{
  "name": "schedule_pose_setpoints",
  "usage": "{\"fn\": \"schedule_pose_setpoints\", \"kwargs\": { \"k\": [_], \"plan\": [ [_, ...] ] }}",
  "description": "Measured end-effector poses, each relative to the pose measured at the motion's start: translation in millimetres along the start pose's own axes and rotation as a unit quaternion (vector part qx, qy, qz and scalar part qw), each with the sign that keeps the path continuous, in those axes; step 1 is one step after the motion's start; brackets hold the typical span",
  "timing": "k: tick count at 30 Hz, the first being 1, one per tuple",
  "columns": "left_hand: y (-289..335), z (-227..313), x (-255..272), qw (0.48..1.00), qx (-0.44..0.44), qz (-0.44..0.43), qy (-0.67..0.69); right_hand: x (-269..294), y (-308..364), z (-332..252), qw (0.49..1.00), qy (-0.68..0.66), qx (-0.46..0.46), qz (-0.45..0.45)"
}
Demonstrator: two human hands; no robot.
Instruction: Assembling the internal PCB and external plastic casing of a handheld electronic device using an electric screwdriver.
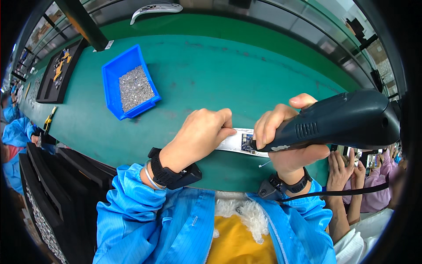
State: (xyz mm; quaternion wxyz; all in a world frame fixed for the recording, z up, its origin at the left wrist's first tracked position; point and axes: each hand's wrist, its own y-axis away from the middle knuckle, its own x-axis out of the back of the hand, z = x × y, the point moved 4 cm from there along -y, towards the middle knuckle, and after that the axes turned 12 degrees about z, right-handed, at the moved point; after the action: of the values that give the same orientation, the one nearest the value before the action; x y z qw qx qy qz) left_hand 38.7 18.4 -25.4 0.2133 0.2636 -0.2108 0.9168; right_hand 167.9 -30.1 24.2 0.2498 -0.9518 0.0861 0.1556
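Landmark for all positions: the blue bin (111,90), which stands on the green table (198,66) and contains small metal parts (135,88). To the right of the bin, and nearer the wearer, lies a white casing (232,142) with a small circuit board (246,141) set in it. The left hand (193,134), right of and nearer than the bin, is narrow: thumb and forefinger are drawn together at the casing's left end; whether they grip it cannot be told. The right hand (271,126), farther right of the bin, is wrapped around a black power tool (338,119), whose front end is at the board; contact there cannot be confirmed. Left of the bin sit a black tray (47,92) and, nearer the wearer, yellow-handled pliers (48,123). A co-worker's hands (340,166) appear far right of the bin.
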Motion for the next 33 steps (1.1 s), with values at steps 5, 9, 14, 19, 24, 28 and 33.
{"fn": "schedule_pose_setpoints", "kwargs": {
  "k": [5, 9, 14, 19, 24, 28, 33],
  "plan": [
    [-2, 1, 0, 0.999, -0.014, -0.007, -0.034, 2, -3, -1, 1.0, -0.011, 0.007, 0.008],
    [0, 0, 1, 1.0, -0.014, -0.003, -0.014, 0, -2, 5, 1.0, -0.012, -0.018, 0.011],
    [0, 4, 0, 0.998, -0.036, 0.013, -0.043, -4, 0, 7, 0.999, -0.029, -0.004, -0.033],
    [0, 6, 1, 0.996, -0.041, 0.014, -0.074, -3, 1, 9, 0.999, -0.008, -0.032, 0.006],
    [-7, 5, -4, 1.0, -0.015, -0.018, 0.019, 1, -3, 4, 0.999, 0.006, -0.02, 0.043],
    [-14, -14, -41, 0.975, 0.094, -0.086, 0.183, 7, -13, -12, 0.998, -0.024, 0.012, 0.064],
    [-103, 5, -44, 0.972, -0.186, 0.126, 0.065, 47, -21, -59, 0.979, -0.087, 0.14, 0.12]
  ]
}}
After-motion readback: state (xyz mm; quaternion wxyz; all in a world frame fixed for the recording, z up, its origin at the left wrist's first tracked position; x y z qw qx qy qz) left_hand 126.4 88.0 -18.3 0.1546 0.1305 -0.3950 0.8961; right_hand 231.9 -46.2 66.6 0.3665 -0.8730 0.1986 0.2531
